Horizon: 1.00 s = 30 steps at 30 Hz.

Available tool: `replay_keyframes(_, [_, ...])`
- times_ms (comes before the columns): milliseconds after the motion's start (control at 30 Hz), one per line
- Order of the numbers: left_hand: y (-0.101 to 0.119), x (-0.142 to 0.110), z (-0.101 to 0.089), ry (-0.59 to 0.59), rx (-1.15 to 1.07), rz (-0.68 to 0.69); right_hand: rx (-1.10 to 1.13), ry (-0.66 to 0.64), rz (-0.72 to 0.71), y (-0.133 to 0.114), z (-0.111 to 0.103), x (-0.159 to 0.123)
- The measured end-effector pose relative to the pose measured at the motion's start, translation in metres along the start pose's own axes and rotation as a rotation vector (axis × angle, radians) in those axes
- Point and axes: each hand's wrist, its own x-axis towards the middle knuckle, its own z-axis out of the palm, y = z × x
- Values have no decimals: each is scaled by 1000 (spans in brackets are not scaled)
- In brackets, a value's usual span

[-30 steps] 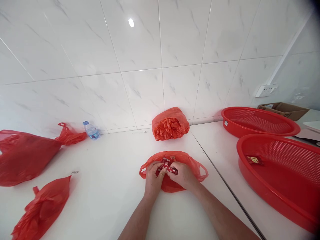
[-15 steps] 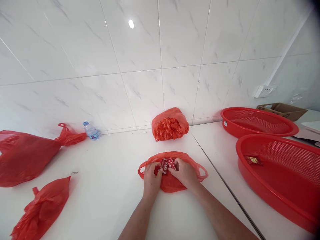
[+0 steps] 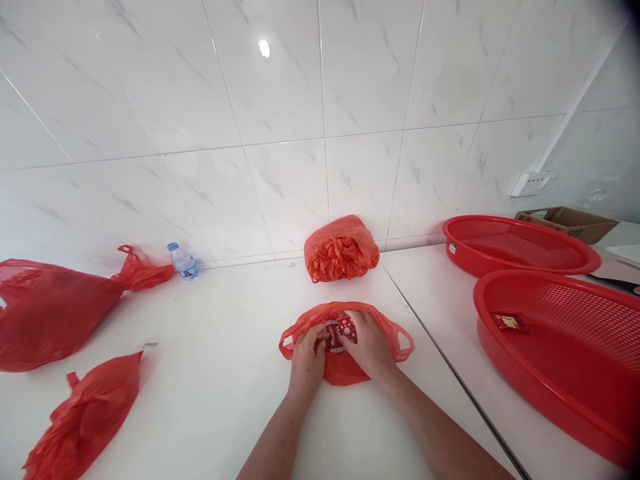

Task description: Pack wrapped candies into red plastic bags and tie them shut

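Note:
A red plastic bag [image 3: 346,371] lies on the white table in front of me, its mouth spread and a handle loop out at each side. Inside its mouth are small wrapped snack packets. My right hand [image 3: 371,341] pinches a red packet with white dots [image 3: 347,327] between thumb and fingers. Over the left part of the mouth, my left hand [image 3: 307,355] has its fingers curled on a dark red packet [image 3: 334,339] with pale patterned edges. The left fingertips are partly hidden among the packets.
Behind the bag sits a bundle of red bags [image 3: 343,250]. Two red baskets [image 3: 520,320] [image 3: 460,257] stand right; the nearer holds a small packet [image 3: 510,323]. Filled red bags [image 3: 60,313] [image 3: 93,413] and a water bottle [image 3: 184,261] are left. A cardboard box [image 3: 575,223] stands far right.
My right hand has shifted slightly up with the dotted packet, which now shows more fully. My left fingers have moved slightly and reach a little deeper among the packets.

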Motion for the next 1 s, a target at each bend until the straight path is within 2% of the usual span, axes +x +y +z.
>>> replay_keyframes(233, [-3,1,0,58,50,-54,10,-135,-191,-6,-1,-5])
replay_keyframes(433, [-6,1,1,66,109,-28,-92,-119,-64,2,1,-2])
replay_keyframes(567, [-3,1,1,47,139,4,-97,-119,-104,0,1,-1])
replay_keyframes(767, [-1,1,1,43,109,22,-106,-211,-228,-9,2,-6])
replay_keyframes(1000, [0,0,0,37,134,37,-98,-158,-132,-6,2,-6])
